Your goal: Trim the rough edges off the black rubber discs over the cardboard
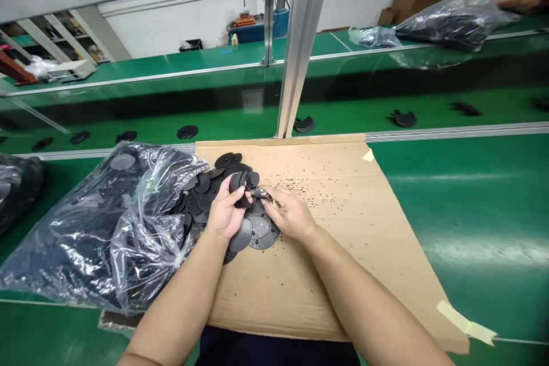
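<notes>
My left hand (226, 210) is closed around a small stack of black plastic discs (238, 184), held on edge above the cardboard. In my right hand (294, 213) is a pair of small nippers (262, 194), its metal jaws at the edge of the held discs. My fingers hide most of its handles. Beneath and beside both hands lies a heap of loose black discs (259, 227), some with small stubs on them. Tiny dark plastic bits (317, 194) are scattered over the cardboard sheet (373, 251), mostly beyond and right of my right hand.
A large clear plastic bag (98, 223) full of discs lies left, open toward the heap. Past the cardboard, a green conveyor belt (240, 120) carries spaced discs. A metal post (300, 51) rises at the cardboard's far edge. Another person's arm (521, 1) rests by a bag at upper right.
</notes>
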`<state>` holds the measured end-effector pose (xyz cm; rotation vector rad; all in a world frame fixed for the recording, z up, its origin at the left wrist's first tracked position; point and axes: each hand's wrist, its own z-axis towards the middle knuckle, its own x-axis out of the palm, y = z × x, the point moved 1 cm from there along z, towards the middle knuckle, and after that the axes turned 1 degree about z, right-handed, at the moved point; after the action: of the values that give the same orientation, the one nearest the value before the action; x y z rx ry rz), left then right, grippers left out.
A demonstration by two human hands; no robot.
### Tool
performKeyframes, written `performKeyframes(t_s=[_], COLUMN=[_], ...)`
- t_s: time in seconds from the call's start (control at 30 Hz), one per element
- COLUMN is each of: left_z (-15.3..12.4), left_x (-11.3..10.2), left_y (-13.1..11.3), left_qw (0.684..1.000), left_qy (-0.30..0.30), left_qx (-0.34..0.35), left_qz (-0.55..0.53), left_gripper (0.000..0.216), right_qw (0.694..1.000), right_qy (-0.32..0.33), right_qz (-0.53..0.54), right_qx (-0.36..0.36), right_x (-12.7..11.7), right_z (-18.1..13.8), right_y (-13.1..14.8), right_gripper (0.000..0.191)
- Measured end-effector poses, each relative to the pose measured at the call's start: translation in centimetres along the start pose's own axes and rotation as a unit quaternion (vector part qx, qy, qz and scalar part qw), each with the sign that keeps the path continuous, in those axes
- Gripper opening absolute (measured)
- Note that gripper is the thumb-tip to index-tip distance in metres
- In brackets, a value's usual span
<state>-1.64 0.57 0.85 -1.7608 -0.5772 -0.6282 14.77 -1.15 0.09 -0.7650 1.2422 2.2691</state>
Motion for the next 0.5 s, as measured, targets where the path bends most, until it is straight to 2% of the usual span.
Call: performKeyframes(t_s=[0.13, 0.33, 0.5], left_z=[0.45, 0.92, 0.68], left_x=[-0.40, -0.94, -0.61], left_y=[-0.15, -0.05, -0.03], left_qw=[0.999, 0.998, 0.998], left_qy=[-0.029, -0.049, -0.027], left_qx=[0.019, -0.013, -0.040], left_qz=[0.016, -0.028, -0.040], left_gripper=[0.059, 0.042, 0.030], right_qw=[0.999, 0.999, 1.000], right_qy=[-0.033, -0.032, -0.009], right_qz=[0.020, 0.005, 0.001], right_qx=[0.033, 0.002, -0.025], right_x=[-0.09, -0.05, 0.00], right_z=[-0.01, -0.06, -0.06], right_y=[-0.37, -0.20, 0.29], right_gripper=[0.027, 0.026, 0.027])
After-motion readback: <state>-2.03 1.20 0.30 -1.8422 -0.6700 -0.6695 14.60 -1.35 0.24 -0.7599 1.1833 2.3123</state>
